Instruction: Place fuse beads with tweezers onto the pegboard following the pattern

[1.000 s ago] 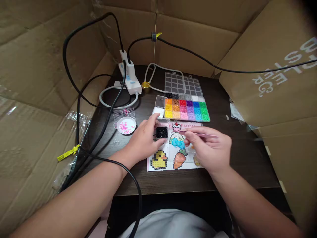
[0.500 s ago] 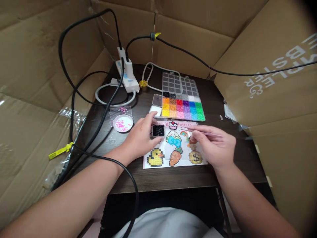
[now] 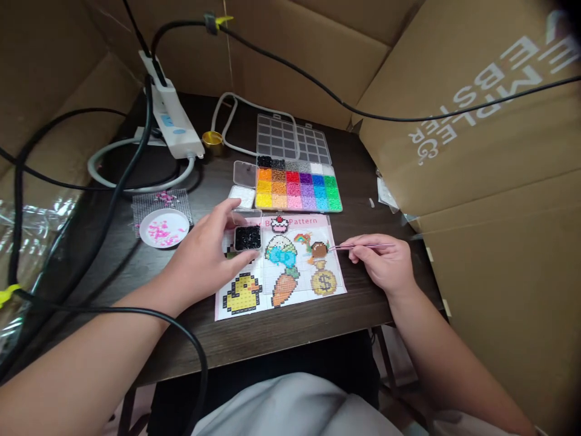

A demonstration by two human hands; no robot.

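- Left hand (image 3: 200, 251): thumb and fingers curved about a small clear box of black beads (image 3: 247, 238), thumb along its near side, fingers at its far side by the raised lid. Whether the box is lifted or resting: cannot tell.
- Right hand (image 3: 385, 263): thumb and fingers pinching pink tweezers (image 3: 363, 246), tips pointing left, towards the bead box but well apart from it. Bead between the tips: too small to tell.
- Under the box and extending right of the left grip: pattern sheet (image 3: 267, 303). Tweezer tips at its right edge, beside a brown figure (image 3: 319, 249).
- Nearer the person than the left grip: yellow chick picture (image 3: 242, 293).
- Right of the left grip, slightly farther: pixel cupcake (image 3: 279, 224), covering part of the sheet's title.
- Just beyond the left fingertips: box of white beads (image 3: 242, 197), beside the sorted bead case (image 3: 299, 210).
- Left of the left hand, near it: white dish (image 3: 164, 244) with pink beads.
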